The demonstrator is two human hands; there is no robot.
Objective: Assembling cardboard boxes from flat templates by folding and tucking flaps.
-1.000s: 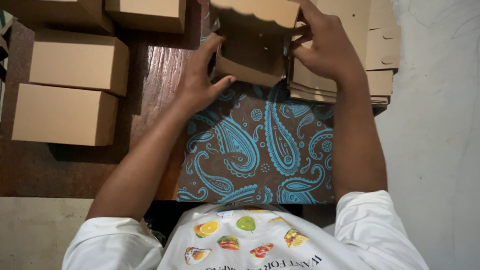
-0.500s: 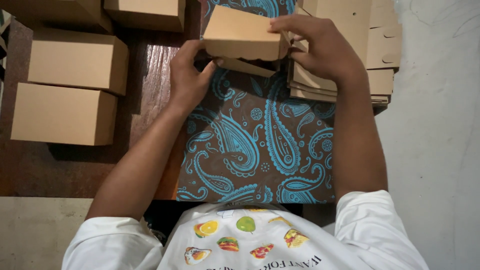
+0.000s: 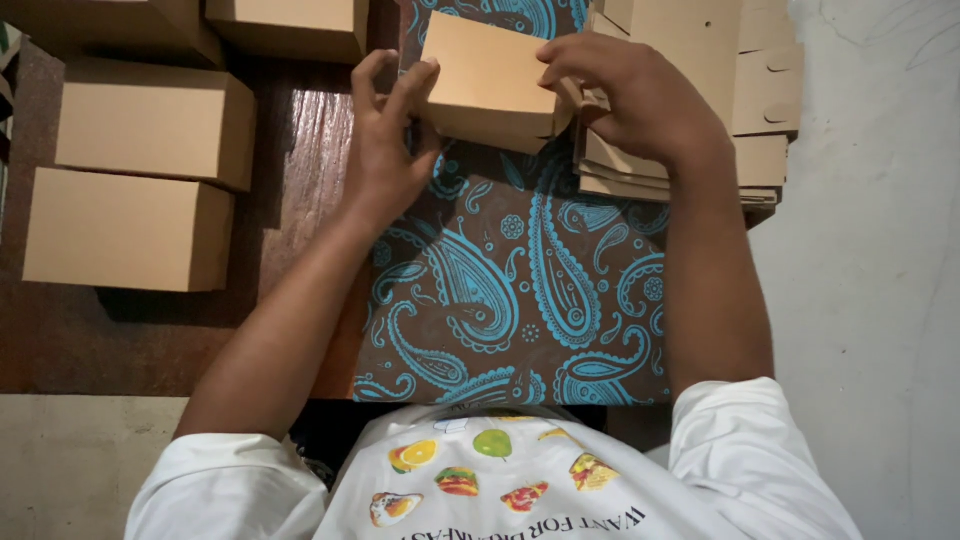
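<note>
A small brown cardboard box point(image 3: 490, 75) is held above a dark cloth with blue paisley patterns point(image 3: 520, 280). My left hand point(image 3: 385, 140) grips its left side, fingers up on the edge. At the box's right end, my right hand point(image 3: 640, 95) presses fingers on the top and side flap. The box looks closed into shape and is tilted slightly.
A stack of flat, unfolded cardboard blanks point(image 3: 740, 110) lies to the right under my right wrist. Several finished brown boxes point(image 3: 130, 225) stand on the dark wooden table point(image 3: 150, 340) at left and along the top. A pale floor point(image 3: 870, 280) lies right.
The box went from half-folded with open flaps to a closed shape. Both hands shifted with it, my left hand moving up along its left side.
</note>
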